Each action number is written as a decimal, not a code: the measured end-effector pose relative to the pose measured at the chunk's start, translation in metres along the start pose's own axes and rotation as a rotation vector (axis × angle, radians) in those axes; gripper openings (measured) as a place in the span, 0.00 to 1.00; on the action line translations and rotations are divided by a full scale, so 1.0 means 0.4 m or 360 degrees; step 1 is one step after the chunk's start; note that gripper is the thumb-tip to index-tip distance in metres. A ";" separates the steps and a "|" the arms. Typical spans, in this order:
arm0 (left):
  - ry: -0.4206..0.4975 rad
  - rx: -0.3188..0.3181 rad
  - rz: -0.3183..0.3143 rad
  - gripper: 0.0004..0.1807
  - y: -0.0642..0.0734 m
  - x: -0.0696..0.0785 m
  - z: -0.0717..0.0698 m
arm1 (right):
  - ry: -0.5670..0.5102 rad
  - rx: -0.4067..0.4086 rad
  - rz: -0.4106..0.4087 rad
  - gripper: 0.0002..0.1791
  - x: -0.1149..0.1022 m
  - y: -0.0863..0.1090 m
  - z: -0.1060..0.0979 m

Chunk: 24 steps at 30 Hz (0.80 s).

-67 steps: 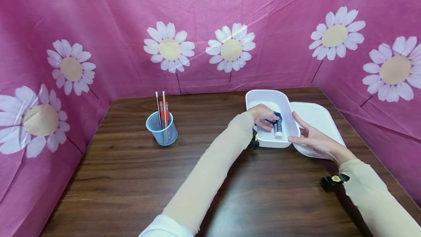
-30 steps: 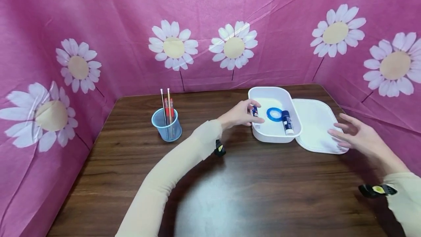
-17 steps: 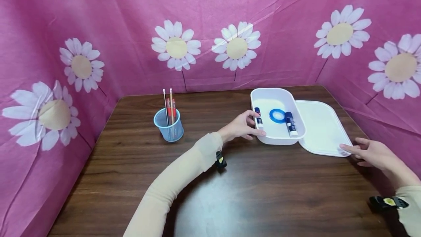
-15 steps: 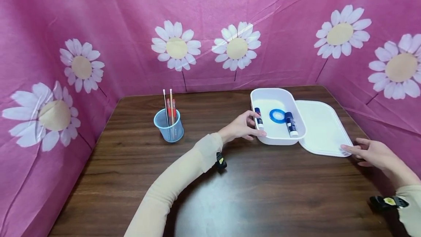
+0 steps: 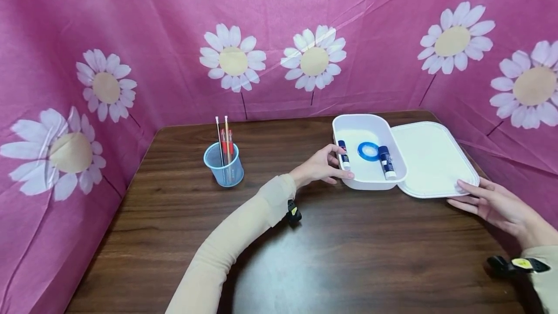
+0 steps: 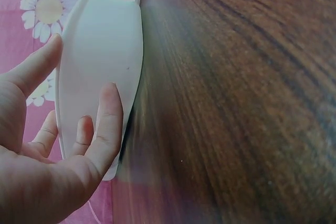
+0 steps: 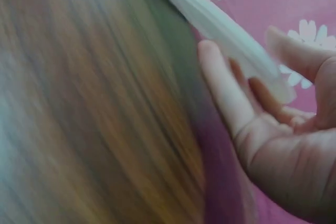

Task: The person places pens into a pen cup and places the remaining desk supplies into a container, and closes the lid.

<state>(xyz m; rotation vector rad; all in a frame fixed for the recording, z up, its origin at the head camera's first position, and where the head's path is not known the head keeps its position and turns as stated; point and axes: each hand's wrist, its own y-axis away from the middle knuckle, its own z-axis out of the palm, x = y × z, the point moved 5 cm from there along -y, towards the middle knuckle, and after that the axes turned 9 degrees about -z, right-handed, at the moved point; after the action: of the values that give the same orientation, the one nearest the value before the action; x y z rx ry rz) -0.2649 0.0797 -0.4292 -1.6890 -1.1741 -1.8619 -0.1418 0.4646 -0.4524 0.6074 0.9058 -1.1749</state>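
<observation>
A white plastic box (image 5: 368, 184) stands at the back right of the table. Inside it lie a smaller glue stick (image 5: 344, 155) by the left wall, a roll of blue tape (image 5: 368, 151) and a larger glue stick (image 5: 386, 163). My left hand (image 5: 322, 165) holds the box at its near left corner; in the left wrist view, fingers touch the outer wall (image 6: 102, 51) and others reach to the rim. My right hand (image 5: 501, 206) grips the near right corner of the white lid (image 5: 436, 159), thumb above and fingers beneath. That corner is tilted up off the table.
A light blue mesh pen cup (image 5: 224, 173) with brushes (image 5: 219, 139) and red pens (image 5: 229, 145) stands on the left of the wooden table (image 5: 183, 236). A pink curtain (image 5: 270, 8) with daisies surrounds the back and sides.
My left hand has put the smaller glue stick down at the box's left side and moved to the near left corner. My right hand has left the box and lifted the lid's near edge.
</observation>
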 end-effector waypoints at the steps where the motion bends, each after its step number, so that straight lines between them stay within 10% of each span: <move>1: 0.0002 0.0000 0.0002 0.38 0.000 0.000 -0.001 | -0.0126 -0.0089 -0.0002 0.26 0.005 -0.004 0.011; 5: 0.0014 -0.0014 -0.0001 0.38 -0.002 -0.001 -0.002 | -0.0351 -0.0294 0.0021 0.30 0.030 -0.022 0.048; 12: -0.0004 -0.0020 0.0001 0.38 0.002 0.003 -0.003 | -0.0267 -0.0412 0.0149 0.28 0.071 -0.045 0.091; 24: 0.0014 -0.0030 -0.0016 0.38 0.000 0.003 -0.002 | -0.0020 -0.0362 0.0211 0.27 0.089 -0.066 0.114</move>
<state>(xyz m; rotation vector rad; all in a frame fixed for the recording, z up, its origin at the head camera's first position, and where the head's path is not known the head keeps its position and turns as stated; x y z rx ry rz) -0.2655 0.0793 -0.4280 -1.6862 -1.1677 -1.8901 -0.1502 0.4018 -0.4575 0.4674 0.9585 -0.9403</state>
